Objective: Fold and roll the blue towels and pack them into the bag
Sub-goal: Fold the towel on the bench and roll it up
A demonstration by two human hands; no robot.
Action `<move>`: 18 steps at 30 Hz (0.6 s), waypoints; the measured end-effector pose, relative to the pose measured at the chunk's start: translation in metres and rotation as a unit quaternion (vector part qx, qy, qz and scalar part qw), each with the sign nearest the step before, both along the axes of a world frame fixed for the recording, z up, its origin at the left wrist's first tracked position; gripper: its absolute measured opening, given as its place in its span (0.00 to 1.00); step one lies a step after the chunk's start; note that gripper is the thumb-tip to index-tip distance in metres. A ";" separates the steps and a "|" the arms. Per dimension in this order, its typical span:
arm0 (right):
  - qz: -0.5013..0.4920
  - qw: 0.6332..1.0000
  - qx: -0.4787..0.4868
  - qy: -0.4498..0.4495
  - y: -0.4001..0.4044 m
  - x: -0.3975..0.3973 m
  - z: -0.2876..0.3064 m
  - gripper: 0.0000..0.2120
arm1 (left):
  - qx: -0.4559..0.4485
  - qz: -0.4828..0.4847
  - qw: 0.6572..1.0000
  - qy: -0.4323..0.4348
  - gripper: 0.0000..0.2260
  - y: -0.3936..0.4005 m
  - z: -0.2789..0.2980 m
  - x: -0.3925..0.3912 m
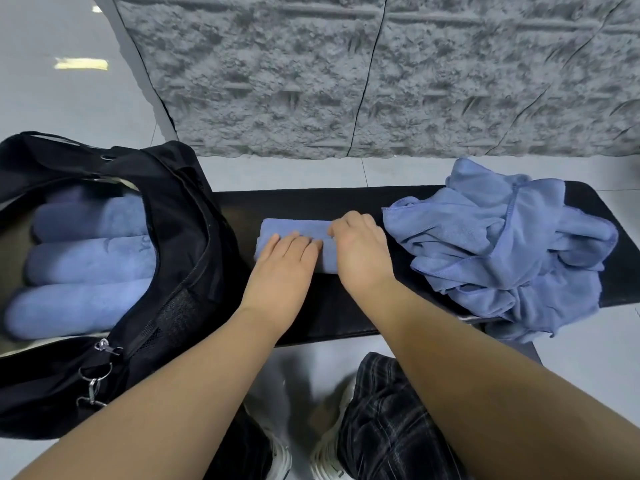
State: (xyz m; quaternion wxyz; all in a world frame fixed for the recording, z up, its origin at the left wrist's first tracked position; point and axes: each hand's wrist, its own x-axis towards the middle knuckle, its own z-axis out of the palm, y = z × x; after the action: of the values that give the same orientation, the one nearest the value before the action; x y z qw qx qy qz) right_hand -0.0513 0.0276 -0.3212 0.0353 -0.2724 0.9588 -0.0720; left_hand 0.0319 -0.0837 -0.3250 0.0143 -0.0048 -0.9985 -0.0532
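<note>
Both bare forearms reach forward, converging toward the middle. The left hand (286, 258) lies flat, palm down, fingers straight and together. The right hand (358, 249) sits beside it, fingers curled downward.
</note>
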 end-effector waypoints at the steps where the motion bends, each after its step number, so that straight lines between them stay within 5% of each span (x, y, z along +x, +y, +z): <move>1: -0.001 0.999 -0.043 0.030 0.001 0.001 -0.002 0.16 | 0.013 0.004 1.000 -0.011 0.23 -0.002 0.002 -0.007; 5: 0.017 0.983 -0.136 0.122 0.014 0.016 -0.018 0.17 | 0.026 0.016 0.997 -0.066 0.21 -0.010 0.008 -0.032; 10: 0.010 0.995 0.001 0.095 0.002 0.012 -0.034 0.29 | 0.059 0.063 0.985 -0.152 0.12 -0.017 0.018 -0.067; 18: 0.028 0.994 0.106 -0.030 -0.020 -0.035 0.000 0.22 | 0.137 0.121 0.983 -0.023 0.24 0.000 0.011 -0.034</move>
State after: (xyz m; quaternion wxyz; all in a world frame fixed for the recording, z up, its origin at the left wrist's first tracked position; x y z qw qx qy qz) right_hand -0.0859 0.0079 -0.3208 0.0948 -0.2920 0.9514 0.0226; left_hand -0.0019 -0.0836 -0.3142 -0.0022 0.1196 -0.9750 -0.1871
